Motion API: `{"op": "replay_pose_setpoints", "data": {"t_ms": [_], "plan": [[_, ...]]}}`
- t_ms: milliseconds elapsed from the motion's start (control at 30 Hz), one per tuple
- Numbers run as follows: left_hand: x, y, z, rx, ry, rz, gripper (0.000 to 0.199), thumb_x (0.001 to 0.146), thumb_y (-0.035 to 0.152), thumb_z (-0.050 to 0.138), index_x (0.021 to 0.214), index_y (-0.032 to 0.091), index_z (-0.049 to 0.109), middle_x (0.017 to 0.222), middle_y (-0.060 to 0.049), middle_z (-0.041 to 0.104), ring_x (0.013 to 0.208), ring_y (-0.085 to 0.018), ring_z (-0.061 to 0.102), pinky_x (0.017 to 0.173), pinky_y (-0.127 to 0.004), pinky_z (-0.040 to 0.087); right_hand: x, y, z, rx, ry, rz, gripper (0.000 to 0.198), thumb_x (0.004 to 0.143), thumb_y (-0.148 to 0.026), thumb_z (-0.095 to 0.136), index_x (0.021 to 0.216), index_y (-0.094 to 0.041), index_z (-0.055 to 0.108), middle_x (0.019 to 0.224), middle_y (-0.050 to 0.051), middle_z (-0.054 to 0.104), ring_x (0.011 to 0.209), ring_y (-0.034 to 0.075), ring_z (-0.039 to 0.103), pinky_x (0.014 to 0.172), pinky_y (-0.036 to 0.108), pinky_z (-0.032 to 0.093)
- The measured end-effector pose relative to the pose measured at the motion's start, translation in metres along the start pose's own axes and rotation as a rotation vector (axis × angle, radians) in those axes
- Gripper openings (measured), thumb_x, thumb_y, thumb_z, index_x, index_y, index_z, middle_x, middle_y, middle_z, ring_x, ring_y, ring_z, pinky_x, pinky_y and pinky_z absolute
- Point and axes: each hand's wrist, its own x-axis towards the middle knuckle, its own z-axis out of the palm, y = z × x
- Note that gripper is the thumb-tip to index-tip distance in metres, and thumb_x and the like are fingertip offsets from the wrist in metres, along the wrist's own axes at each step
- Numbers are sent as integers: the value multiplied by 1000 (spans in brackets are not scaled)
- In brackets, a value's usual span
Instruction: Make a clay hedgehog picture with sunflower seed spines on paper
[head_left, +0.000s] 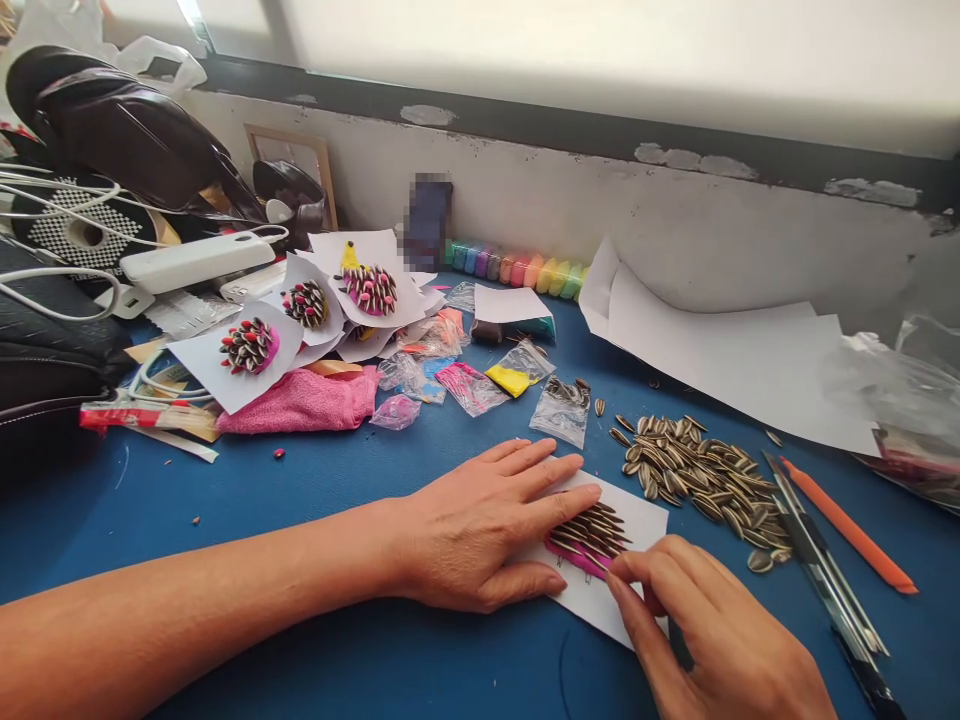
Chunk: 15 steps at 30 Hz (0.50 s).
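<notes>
My left hand [495, 530] lies flat with its fingers spread, holding down a white sheet of paper [645, 510]. On that sheet is a magenta clay shape [581, 558] with rows of striped sunflower seeds [596, 525] stuck in it, all slanting the same way. Small legs are drawn on the paper below the clay. My right hand [712, 620] pinches a sunflower seed [599, 566] between thumb and forefinger at the clay's lower right edge; the fingertips cover part of it. Just beyond the sheet spreads a loose pile of sunflower seeds [697, 475].
Right of the pile lie a craft knife [817, 560] and an orange stick tool [847, 525]. Behind are bagged clays [517, 370], a row of coloured clay [517, 270] and blank paper [720, 340]. Finished seed-and-clay pictures [367, 285] rest near a pink cloth [307, 400].
</notes>
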Motion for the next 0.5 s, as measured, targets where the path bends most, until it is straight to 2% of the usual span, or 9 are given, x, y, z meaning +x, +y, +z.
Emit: {"op": "replay_pose_setpoints", "data": {"t_ms": [500], "plan": [[1, 1, 1, 51, 20, 20, 63, 104, 56, 38, 153, 17, 36, 160, -19, 34, 149, -36, 30, 121, -50, 24, 4, -3, 3, -15, -8, 5, 12, 100, -24, 50, 90, -22, 57, 76, 1, 59, 66, 13, 58, 64, 24, 47]]}}
